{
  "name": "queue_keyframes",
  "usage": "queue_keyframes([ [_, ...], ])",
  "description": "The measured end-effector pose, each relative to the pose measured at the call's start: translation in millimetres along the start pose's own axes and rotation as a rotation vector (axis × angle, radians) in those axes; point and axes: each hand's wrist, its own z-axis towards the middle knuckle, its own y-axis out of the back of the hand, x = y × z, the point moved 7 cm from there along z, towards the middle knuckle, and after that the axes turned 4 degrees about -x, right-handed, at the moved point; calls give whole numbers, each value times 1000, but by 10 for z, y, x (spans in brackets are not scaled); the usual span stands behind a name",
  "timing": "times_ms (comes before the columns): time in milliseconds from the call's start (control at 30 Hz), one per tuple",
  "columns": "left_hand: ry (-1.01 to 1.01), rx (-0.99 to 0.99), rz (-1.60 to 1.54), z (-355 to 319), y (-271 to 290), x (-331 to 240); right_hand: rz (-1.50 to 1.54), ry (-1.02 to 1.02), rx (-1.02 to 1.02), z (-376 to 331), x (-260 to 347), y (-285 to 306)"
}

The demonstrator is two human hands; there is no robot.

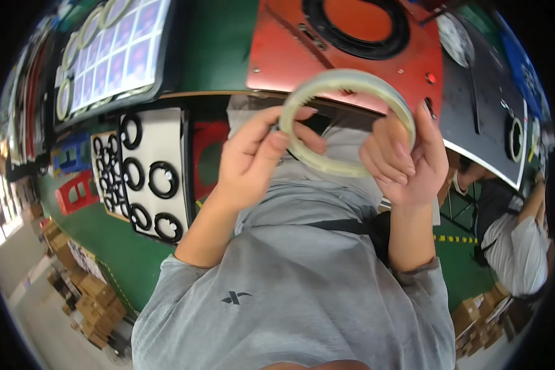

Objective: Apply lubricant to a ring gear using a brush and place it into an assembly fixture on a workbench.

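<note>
A translucent, pale yellow ring (pixel 351 79) is held up in front of my body, tilted, between both hands. My left hand (pixel 248 157) pinches its left side, with the thumb outside and fingers reaching through the opening. On the opposite side, my right hand (pixel 407 154) curls its fingers around the rim, thumb raised along the outer edge. Just beyond the ring stands a red machine plate (pixel 277 46), which has a black ring-shaped fixture (pixel 404 37) on top.
At the far left, a tray (pixel 161 74) holds several pale rings over a printed sheet. Below it, a white board (pixel 174 132) carries several black rings. A dark table (pixel 462 117) stands at the right, with a seated person (pixel 515 253) beyond. Cardboard boxes (pixel 95 302) are stacked lower left.
</note>
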Motion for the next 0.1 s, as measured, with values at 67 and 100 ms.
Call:
queue_keyframes([
  [67,48,68,-184,67,-8,60,77,-3,3,-12,1,-58],
  [100,95,90,-301,80,2,89,88,-18,-5,-22,-7,-87],
])
